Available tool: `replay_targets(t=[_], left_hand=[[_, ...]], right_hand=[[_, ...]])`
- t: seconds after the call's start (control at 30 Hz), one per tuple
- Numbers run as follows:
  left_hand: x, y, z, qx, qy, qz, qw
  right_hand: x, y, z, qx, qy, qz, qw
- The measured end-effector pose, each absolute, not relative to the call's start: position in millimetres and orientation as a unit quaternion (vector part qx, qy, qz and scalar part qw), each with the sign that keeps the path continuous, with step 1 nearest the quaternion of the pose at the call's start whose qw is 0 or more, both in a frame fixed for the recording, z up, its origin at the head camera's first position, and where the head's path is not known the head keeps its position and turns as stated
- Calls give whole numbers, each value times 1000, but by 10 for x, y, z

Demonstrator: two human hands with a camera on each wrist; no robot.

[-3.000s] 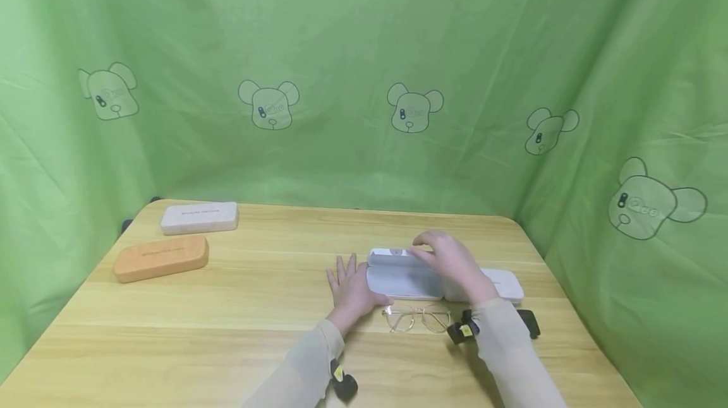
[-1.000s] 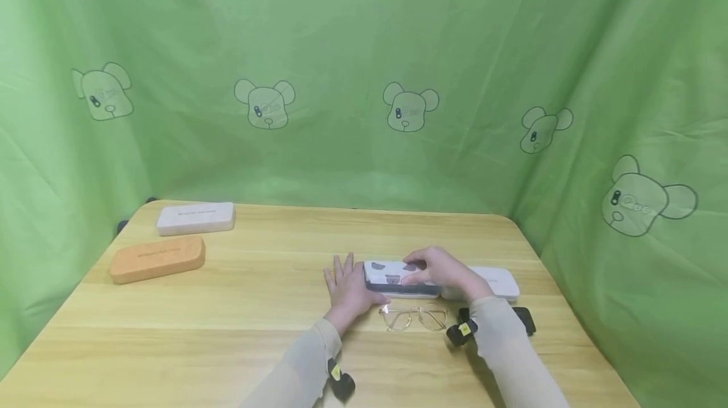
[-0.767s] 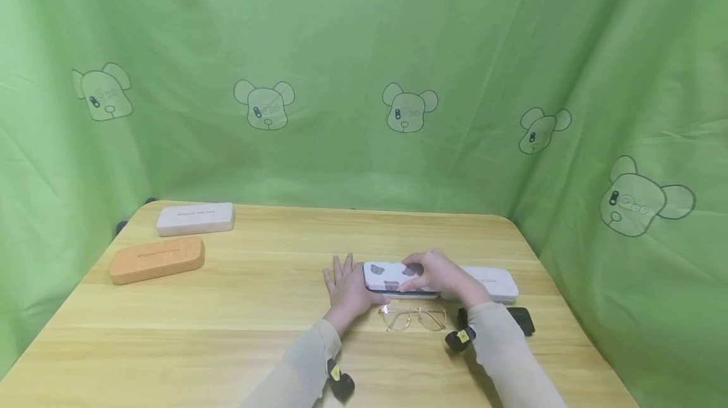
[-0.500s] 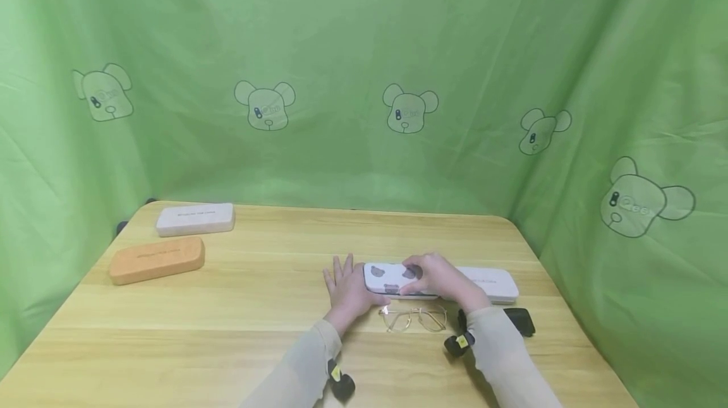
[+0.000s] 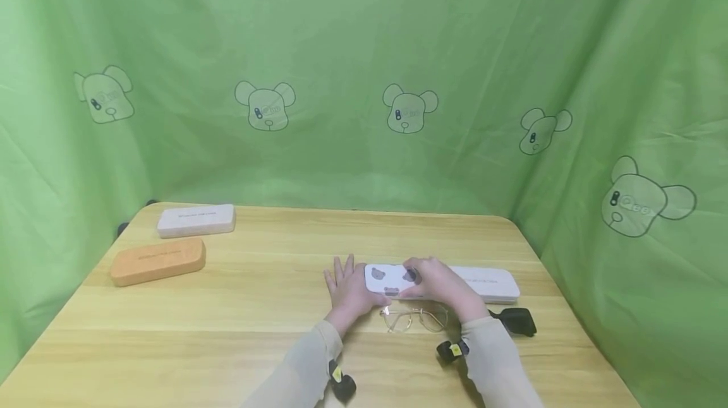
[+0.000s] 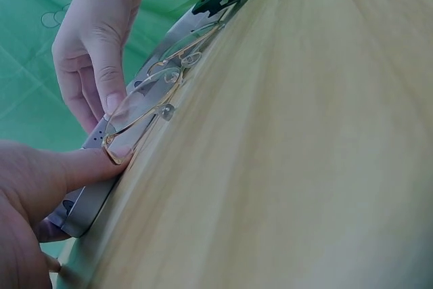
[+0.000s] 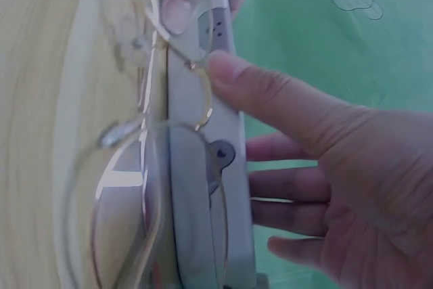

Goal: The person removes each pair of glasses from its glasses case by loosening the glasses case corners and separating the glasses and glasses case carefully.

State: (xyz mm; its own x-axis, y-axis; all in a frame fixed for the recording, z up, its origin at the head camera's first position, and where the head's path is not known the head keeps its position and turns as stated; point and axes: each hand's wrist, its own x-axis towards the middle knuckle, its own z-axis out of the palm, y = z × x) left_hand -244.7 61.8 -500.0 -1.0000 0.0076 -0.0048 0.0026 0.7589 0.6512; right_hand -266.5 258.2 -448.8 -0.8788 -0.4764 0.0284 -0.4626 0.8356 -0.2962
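Note:
A white glasses case [image 5: 392,278] with grey bear-face prints lies on the table with its lid down. My left hand [image 5: 349,294] holds its left end, thumb along the front edge and the other visible fingers spread on the table side. Across the lid, my right hand [image 5: 440,283] grips the case, with the thumb [image 7: 270,93] on the front and fingers behind. Gold-rimmed eyeglasses [image 5: 414,319] lie directly in front of the case; they partly cover it in both wrist views. The case's right end is hidden under my right hand.
A second white case [image 5: 491,285] lies right beside the printed one. Black sunglasses [image 5: 516,321] rest in front of it, partly behind my right sleeve. At the far left are a pale grey case [image 5: 196,221] and an orange case [image 5: 159,261]. Green curtains [image 5: 341,162] enclose the table [image 5: 199,332].
The printed case stood open three seconds ago, its grey inside showing. My right hand has brought the lid forward and down, and the gap has gone. The left hand has stayed put.

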Motion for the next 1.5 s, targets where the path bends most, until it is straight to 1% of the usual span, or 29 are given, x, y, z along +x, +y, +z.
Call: replay_targets(t=[0.27, 0.57, 0.83, 1.0, 1.3, 1.5], left_hand=[[-2433, 598, -4974, 9, 936, 352, 17], [-2407, 569, -4860, 21, 937, 347, 24], [-2388, 523, -4665, 48, 948, 312, 33], [-2385, 415, -4514, 68, 960, 268, 37], [-2341, 120, -4355, 80, 940, 327, 61], [-2309, -89, -4318, 97, 946, 305, 47]], right_hand=[[-2611, 2545, -4464, -244, 958, -147, 26], [-2560, 2507, -4417, -242, 960, -138, 29], [-2513, 2540, -4331, -240, 966, -101, 11], [-2483, 2541, -4273, -238, 967, -91, 9], [-2460, 2464, -4190, -232, 969, -85, 7], [-2427, 2420, -4156, -242, 966, -87, -7]])
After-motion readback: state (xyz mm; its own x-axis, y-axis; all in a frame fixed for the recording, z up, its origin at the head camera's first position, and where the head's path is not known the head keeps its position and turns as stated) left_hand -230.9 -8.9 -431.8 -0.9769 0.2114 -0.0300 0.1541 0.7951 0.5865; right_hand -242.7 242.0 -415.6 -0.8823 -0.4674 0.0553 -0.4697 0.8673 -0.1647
